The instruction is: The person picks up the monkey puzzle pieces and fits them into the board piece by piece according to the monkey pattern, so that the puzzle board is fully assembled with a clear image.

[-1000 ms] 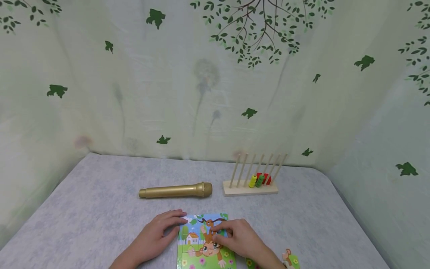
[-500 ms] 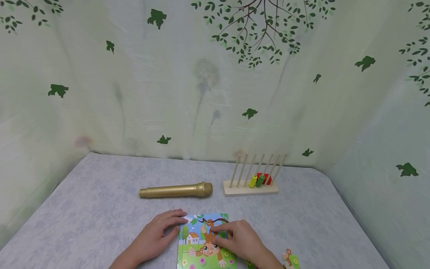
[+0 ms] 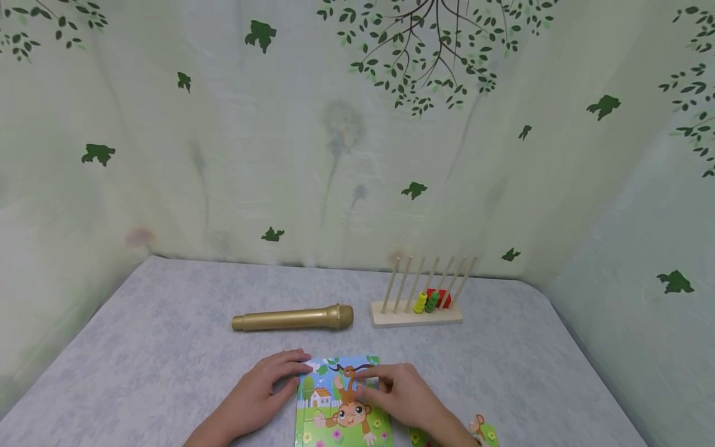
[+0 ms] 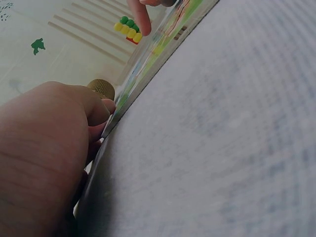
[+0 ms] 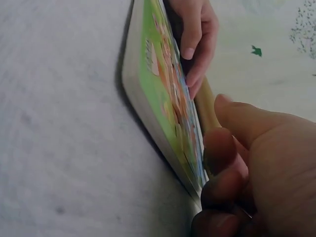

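A square jigsaw puzzle (image 3: 346,428) with an upside-down monkey, a small house and flowers lies flat on the table at the bottom middle of the head view. At its upper left corner my left hand (image 3: 259,394) rests with fingers extended, the fingertips and thumb touching the edge. Over its right side hovers my right hand (image 3: 404,397), thumb and forefinger apart with no piece visible between them. The right wrist view shows this hand's (image 5: 237,158) fingers loosely bent beside the puzzle's edge (image 5: 163,128). The right hand covers part of the picture.
A golden microphone (image 3: 293,318) lies behind the puzzle. To its right stands a wooden peg rack (image 3: 416,318) with yellow and green beads. A loose puzzle piece (image 3: 488,433) lies right of the right forearm, another green piece (image 3: 418,437) partly under it.
My right thumb and forefinger have lifted slightly off the monkey and shifted a little to the right. My left hand stays in place. The head view has tilted slightly.
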`<state>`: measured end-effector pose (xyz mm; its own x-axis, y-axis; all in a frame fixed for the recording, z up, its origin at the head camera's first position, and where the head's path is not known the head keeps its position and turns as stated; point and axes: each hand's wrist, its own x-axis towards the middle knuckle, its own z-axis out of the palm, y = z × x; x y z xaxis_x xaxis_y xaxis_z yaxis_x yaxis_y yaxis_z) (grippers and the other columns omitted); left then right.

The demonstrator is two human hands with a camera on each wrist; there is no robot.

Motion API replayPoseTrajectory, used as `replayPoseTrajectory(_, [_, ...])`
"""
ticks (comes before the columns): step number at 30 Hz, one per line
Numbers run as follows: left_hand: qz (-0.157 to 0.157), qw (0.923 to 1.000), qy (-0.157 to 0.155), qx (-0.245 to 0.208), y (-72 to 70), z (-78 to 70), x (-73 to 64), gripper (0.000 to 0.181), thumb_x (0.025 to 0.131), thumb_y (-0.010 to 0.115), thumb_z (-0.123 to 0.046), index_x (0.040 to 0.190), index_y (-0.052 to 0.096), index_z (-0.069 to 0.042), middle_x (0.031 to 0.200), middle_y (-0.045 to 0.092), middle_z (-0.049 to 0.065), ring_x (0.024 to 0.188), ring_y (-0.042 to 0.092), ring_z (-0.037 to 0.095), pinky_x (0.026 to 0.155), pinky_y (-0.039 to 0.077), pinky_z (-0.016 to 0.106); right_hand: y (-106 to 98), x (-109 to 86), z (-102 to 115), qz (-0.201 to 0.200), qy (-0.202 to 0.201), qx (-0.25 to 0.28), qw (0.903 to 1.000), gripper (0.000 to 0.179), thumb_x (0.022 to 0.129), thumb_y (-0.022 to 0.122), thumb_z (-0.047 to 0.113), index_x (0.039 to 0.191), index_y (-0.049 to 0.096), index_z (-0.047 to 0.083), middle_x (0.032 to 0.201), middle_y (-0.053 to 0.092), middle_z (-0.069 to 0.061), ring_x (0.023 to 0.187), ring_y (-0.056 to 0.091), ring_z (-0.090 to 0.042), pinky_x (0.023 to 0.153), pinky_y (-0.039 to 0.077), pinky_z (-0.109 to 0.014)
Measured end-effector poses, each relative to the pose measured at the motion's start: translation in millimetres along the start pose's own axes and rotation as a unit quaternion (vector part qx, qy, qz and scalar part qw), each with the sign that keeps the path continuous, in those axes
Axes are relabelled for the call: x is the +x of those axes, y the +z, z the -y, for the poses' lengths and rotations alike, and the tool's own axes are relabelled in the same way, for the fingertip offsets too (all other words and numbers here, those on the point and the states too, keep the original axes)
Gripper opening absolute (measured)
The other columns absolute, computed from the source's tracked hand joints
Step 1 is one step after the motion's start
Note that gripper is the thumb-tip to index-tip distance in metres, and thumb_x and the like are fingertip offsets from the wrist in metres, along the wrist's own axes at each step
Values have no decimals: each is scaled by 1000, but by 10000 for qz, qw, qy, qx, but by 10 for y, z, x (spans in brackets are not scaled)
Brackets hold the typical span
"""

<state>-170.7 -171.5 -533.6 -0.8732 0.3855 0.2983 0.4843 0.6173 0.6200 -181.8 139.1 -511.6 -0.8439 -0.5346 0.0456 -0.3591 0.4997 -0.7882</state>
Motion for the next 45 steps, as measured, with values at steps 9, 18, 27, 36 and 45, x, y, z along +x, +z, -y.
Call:
replayPoseTrajectory(9, [2,10000,24,13,-5,-14,2,29,99,69,-16,121,72,-34,139,64,-12,135,58,22,106,51,53,-97,-23,4,100,33,146,9998,30,97,73,34,121,76,17,78,70,12,59,57,1,54,52,-20])
replayPoseTrajectory(18, [-102,9999,120,51,-6,-35,1,29,99,70,-16,121,72,-34,139,64,-12,134,58,22,105,51,53,-270,-61,61,38,18,-39,10000,27,99,72,31,121,76,16,82,69,13,65,59,-1,60,54,-21])
replayPoseTrajectory(27, [-33,9999,101,-1,6,-40,3,28,99,69,-16,121,72,-34,139,64,-11,134,58,22,105,51,53,-455,-151,91,-245,97,-358,9990,26,98,72,31,119,77,16,79,68,14,63,55,0,57,52,-22])
replayPoseTrajectory(36, [-70,9999,130,42,-1,-47,13,27,99,70,-16,120,73,-33,139,65,-10,134,58,23,104,51,54,-634,-370,57,-174,177,-429,9988,26,98,73,29,120,76,15,80,68,14,65,56,0,59,53,-22])
replayPoseTrajectory(45, [-22,10000,65,13,-9,-49,3,28,99,69,-17,121,72,-33,140,64,-11,135,58,23,105,50,54,-747,-523,13,-188,307,-539,9979,30,97,73,34,121,75,16,80,67,15,66,57,0,59,53,-22])
